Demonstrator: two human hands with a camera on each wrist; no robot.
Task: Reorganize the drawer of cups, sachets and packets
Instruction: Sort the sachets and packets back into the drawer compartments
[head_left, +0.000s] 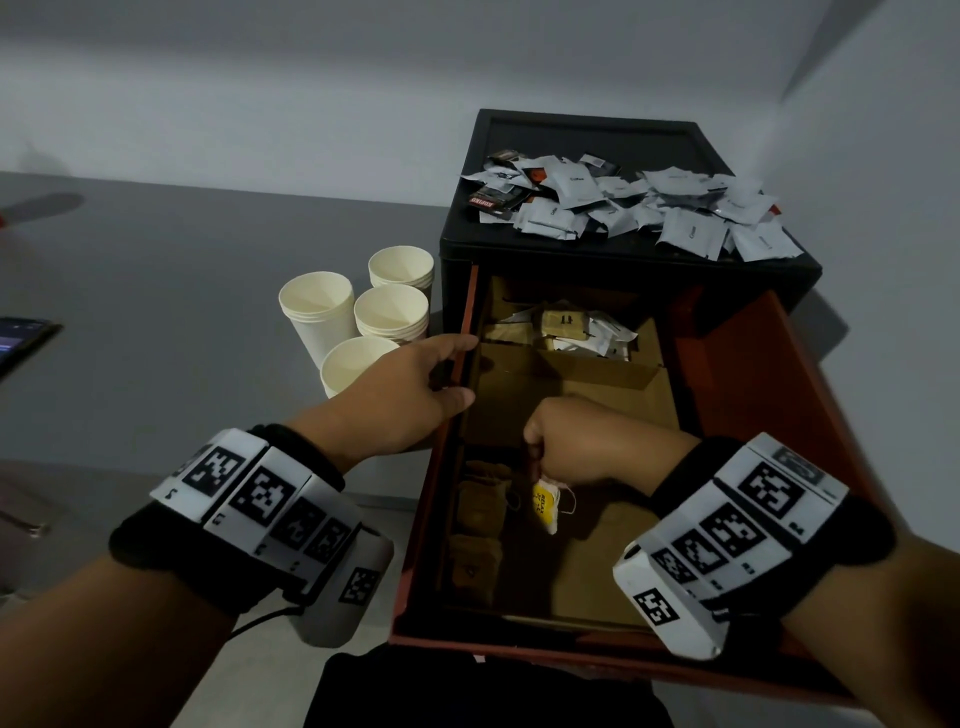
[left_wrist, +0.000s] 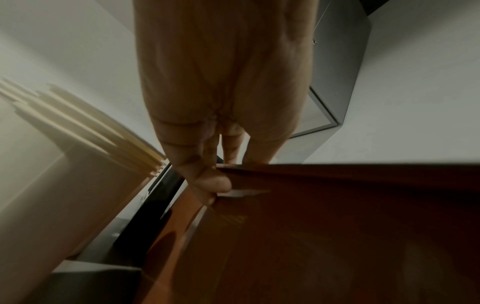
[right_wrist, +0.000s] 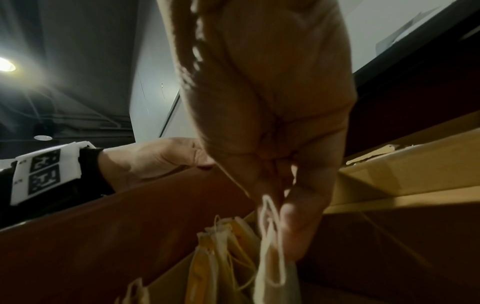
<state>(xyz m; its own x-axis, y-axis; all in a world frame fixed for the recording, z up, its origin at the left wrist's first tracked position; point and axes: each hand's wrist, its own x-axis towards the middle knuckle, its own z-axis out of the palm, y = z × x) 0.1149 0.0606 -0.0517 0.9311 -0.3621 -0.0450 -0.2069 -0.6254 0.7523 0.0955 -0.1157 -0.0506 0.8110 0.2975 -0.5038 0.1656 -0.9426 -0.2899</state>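
A red-brown drawer (head_left: 769, 364) stands pulled out of a black cabinet (head_left: 618, 254). My left hand (head_left: 415, 387) grips the drawer's left wall (left_wrist: 285, 170), thumb on the inside. My right hand (head_left: 571, 441) is inside the drawer and pinches a yellow-and-white drawstring sachet (head_left: 548, 506) (right_wrist: 272, 273) by its top. More small pouches (head_left: 478, 514) lie along the drawer's left side, dim brown in the head view, yellow and white in the right wrist view (right_wrist: 221, 257). Sachets (head_left: 571, 327) fill the drawer's back compartment behind a cardboard divider (head_left: 597, 369).
Several stacks of white paper cups (head_left: 358, 317) (left_wrist: 78, 164) stand on the grey surface left of the cabinet. A heap of grey and black packets (head_left: 639, 208) covers the cabinet top. A dark phone (head_left: 21, 338) lies at the far left.
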